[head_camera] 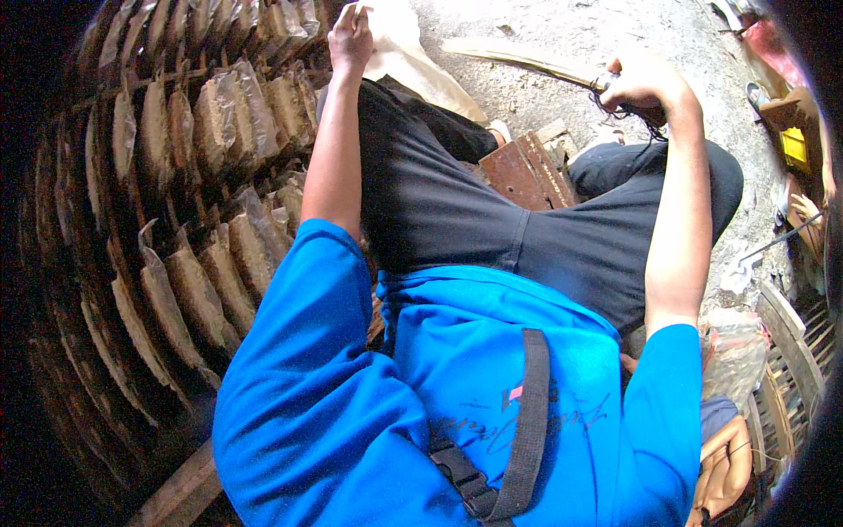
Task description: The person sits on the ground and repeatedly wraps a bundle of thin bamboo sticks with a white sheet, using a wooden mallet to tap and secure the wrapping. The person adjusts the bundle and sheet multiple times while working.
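Note:
My left hand (352, 41) is raised at the top, its fingers curled beside a pale sheet (421, 72); whether it grips anything is unclear in the glare. At the upper right, my right hand (635, 92) is closed around one end of a long, pale, curved strip or bundle (514, 53). Dark thin strands (652, 125) hang in a tangle under that hand. The strip's other end reaches left over the pale ground. A brown wooden board or block (517, 174) with small holes lies between my legs.
Racks of wooden slats hold rows of rough tan slabs with clear plastic (230, 112) at left. A crumpled plastic bag (734, 349) and curved wooden slats (784, 316) are at right. Near a yellow object (795, 148), another person's hand (805, 209) shows at the right edge.

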